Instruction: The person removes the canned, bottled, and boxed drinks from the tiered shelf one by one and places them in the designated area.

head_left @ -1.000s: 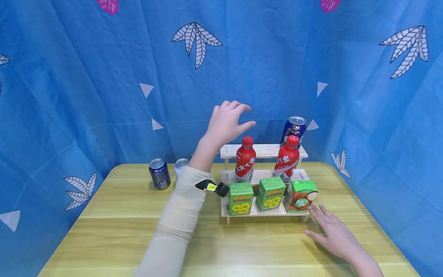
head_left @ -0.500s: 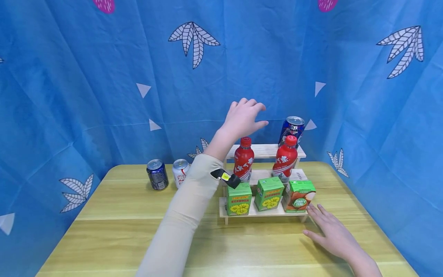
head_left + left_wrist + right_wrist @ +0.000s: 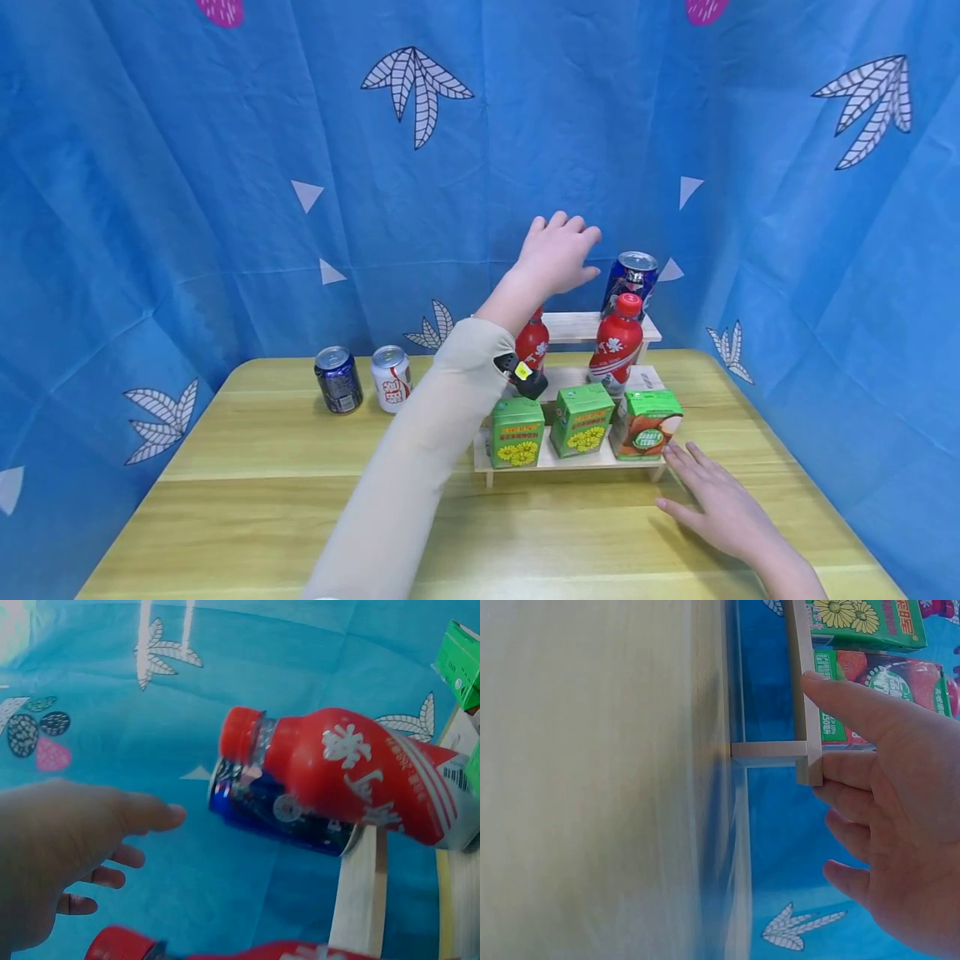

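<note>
Above the left part of a tiered wooden shelf (image 3: 572, 327) hovers my left hand (image 3: 557, 254), fingers loosely bent and holding nothing. Its nearest can, blue (image 3: 628, 283), stands on the top tier to its right; the left wrist view shows a gap between the thumb and that can (image 3: 259, 814). Two red bottles stand on the middle tier: one (image 3: 617, 343) in full sight, the other (image 3: 533, 338) partly behind my left wrist. My right hand (image 3: 718, 500) is at the shelf's lower right corner, fingers fairly straight; in the right wrist view, this hand (image 3: 915, 802) touches the bottom board (image 3: 804, 712).
Two green flower-printed cartons (image 3: 517, 440) (image 3: 582, 421) and a green-brown carton (image 3: 647, 427) line the bottom tier. On the table (image 3: 300, 483), left of the shelf, stand a dark blue can (image 3: 339, 382) and a white can (image 3: 392, 380). A blue curtain (image 3: 225, 167) hangs behind.
My left hand has moved right across the top of the shelf, towards the blue can. The white can has come into full sight. My right hand has stayed in place.
</note>
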`<state>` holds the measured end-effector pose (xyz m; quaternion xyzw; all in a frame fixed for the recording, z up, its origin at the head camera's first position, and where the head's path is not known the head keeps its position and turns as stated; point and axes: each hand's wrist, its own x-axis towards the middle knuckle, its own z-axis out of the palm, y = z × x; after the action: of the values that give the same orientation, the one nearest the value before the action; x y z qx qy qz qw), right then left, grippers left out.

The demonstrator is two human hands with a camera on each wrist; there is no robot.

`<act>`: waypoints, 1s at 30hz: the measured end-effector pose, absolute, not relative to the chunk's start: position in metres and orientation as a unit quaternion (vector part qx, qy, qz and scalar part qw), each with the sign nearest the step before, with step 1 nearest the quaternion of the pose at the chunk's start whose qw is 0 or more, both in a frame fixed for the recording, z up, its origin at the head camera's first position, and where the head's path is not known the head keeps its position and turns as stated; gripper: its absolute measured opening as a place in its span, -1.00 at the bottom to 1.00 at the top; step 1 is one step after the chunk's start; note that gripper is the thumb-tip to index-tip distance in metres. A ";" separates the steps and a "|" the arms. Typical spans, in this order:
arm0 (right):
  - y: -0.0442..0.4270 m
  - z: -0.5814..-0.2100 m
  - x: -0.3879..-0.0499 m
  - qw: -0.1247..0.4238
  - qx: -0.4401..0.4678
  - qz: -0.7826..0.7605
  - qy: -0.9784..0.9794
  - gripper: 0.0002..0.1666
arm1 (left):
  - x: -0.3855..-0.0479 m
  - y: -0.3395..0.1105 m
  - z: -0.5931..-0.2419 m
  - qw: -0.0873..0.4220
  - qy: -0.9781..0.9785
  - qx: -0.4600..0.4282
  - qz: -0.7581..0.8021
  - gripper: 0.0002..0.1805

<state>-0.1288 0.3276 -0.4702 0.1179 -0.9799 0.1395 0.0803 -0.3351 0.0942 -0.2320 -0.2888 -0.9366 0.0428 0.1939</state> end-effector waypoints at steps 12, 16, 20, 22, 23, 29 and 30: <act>0.329 -0.470 -0.130 0.077 0.117 0.141 -0.980 -0.09 | -0.339 0.129 -0.237 0.175 -0.936 -0.287 0.103 -0.28; 0.328 -0.470 -0.129 0.079 0.119 0.140 -0.980 -0.08 | -0.342 0.134 -0.241 0.164 -0.937 -0.288 0.105 -0.28; 0.328 -0.470 -0.129 0.088 0.121 0.137 -0.979 -0.09 | -0.346 0.139 -0.245 0.161 -0.938 -0.290 0.102 -0.27; 0.328 -0.471 -0.128 0.091 0.124 0.134 -0.979 -0.10 | -0.348 0.141 -0.246 0.159 -0.938 -0.293 0.099 -0.25; 0.328 -0.471 -0.128 0.093 0.125 0.133 -0.979 -0.10 | -0.349 0.142 -0.247 0.157 -0.938 -0.295 0.097 -0.25; 0.328 -0.470 -0.127 0.093 0.125 0.135 -0.978 -0.10 | -0.352 0.149 -0.249 0.146 -0.937 -0.302 0.094 -0.22; 0.327 -0.470 -0.127 0.092 0.124 0.136 -0.979 -0.10 | -0.352 0.149 -0.250 0.145 -0.937 -0.302 0.095 -0.22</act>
<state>-0.1265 0.3274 -0.4697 0.1240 -0.9786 0.1361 0.0923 -0.3524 0.1494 -0.2496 -0.3024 -0.9374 0.0946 0.1447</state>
